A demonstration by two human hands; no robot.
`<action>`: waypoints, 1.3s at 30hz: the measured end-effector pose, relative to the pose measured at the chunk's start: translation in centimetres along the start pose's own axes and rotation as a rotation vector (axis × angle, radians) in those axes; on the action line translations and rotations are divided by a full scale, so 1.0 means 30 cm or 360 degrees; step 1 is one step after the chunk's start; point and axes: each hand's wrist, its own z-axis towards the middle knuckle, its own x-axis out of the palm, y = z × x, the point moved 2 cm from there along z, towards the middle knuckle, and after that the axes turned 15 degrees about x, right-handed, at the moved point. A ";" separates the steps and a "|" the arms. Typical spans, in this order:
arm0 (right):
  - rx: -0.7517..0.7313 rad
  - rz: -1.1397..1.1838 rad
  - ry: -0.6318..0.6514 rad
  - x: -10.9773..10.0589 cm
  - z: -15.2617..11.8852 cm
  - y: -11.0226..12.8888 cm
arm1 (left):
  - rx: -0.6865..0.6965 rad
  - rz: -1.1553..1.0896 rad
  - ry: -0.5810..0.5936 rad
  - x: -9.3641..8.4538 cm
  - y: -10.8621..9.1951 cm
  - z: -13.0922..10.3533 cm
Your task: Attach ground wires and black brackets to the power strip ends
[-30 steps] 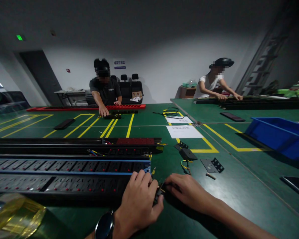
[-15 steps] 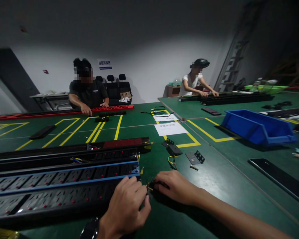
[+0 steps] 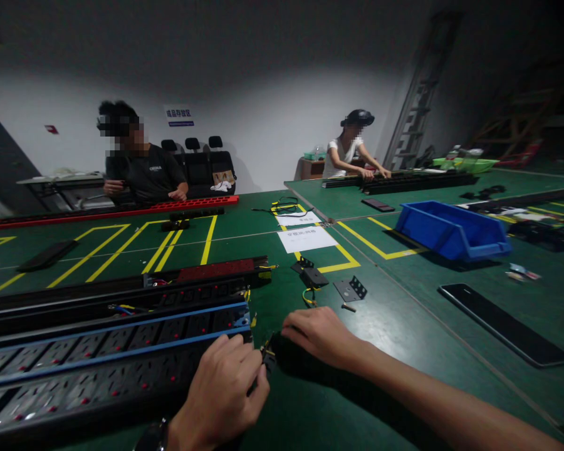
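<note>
My left hand [image 3: 225, 388] is closed over the right end of the nearest black power strip [image 3: 136, 382], which has a row of sockets and red dots. Just beyond its fingertips, a small dark part with yellowish wire ends [image 3: 267, 354] sticks out of the strip's end. My right hand [image 3: 317, 335] rests on the table close by, fingers curled down beside that part. Whatever those fingers hold is hidden in shadow. Behind lies a blue-edged power strip [image 3: 122, 341], parallel to the first.
Dark brackets [image 3: 350, 289], a screw [image 3: 349, 307] and a green-yellow wire [image 3: 307, 297] lie beyond my right hand. To the right are a phone [image 3: 502, 324] and a blue bin [image 3: 451, 232]. Two co-workers [image 3: 143, 166] stand across the green table [image 3: 404, 326].
The view has swung slightly right, so everything sits further left. My hands keep nearly the same pose at the strip's end. The left co-worker has straightened and lifted one hand off the red rail.
</note>
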 end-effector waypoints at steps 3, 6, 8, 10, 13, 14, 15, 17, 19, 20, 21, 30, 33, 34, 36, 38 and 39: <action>0.0272 -0.0112 -0.0320 -0.071 0.013 -0.072 | 0.0002 -0.0004 0.0001 0.000 -0.001 -0.002; 0.0532 -0.0295 -0.0356 -0.125 0.021 -0.134 | 0.0006 -0.0008 0.0015 0.004 0.000 -0.003; 0.0614 -0.0392 -0.0284 -0.137 0.021 -0.153 | 0.0008 -0.0009 0.0019 0.006 0.001 -0.003; 0.0629 -0.0435 -0.0226 -0.133 0.019 -0.157 | 0.0008 -0.0010 0.0019 0.007 0.002 -0.002; 0.0579 -0.0428 -0.0155 -0.114 0.015 -0.150 | 0.0005 -0.0013 0.0014 0.005 0.003 -0.002; 0.0551 -0.0409 -0.0129 -0.107 0.013 -0.147 | 0.0003 -0.0013 0.0012 0.004 0.003 -0.002; 0.0521 -0.0384 -0.0106 -0.102 0.012 -0.145 | 0.0002 -0.0013 0.0009 0.004 0.003 -0.003; 0.0477 -0.0318 -0.0081 -0.095 0.010 -0.144 | 0.0002 -0.0014 0.0015 0.003 0.002 -0.003; 0.0444 -0.0228 -0.0078 -0.091 0.008 -0.143 | 0.0005 -0.0010 0.0012 0.003 0.000 -0.002; 0.0429 -0.0172 -0.0083 -0.090 0.007 -0.142 | 0.0005 -0.0008 0.0008 0.003 0.000 -0.002; 0.0408 -0.0111 -0.0088 -0.088 0.007 -0.140 | 0.0006 -0.0006 0.0003 0.003 -0.001 -0.002; 0.0347 0.0667 -0.0057 -0.075 0.012 -0.105 | -0.0001 0.0001 0.0032 0.002 -0.003 0.001; 0.0567 0.1094 0.0144 -0.064 0.019 -0.103 | -0.0009 -0.0020 0.0045 0.005 -0.002 -0.001; 0.0653 0.1249 0.0218 -0.059 0.021 -0.102 | -0.0011 -0.0025 0.0047 0.006 -0.001 -0.002; 0.0789 0.1520 0.0304 -0.052 0.022 -0.099 | -0.0010 -0.0025 0.0039 0.006 -0.002 -0.005; 0.0869 0.1697 0.0308 -0.049 0.023 -0.099 | -0.0004 -0.0019 0.0026 0.005 -0.003 -0.006; 0.0903 0.1762 0.0298 -0.049 0.023 -0.100 | -0.0001 -0.0017 0.0022 0.005 -0.004 -0.006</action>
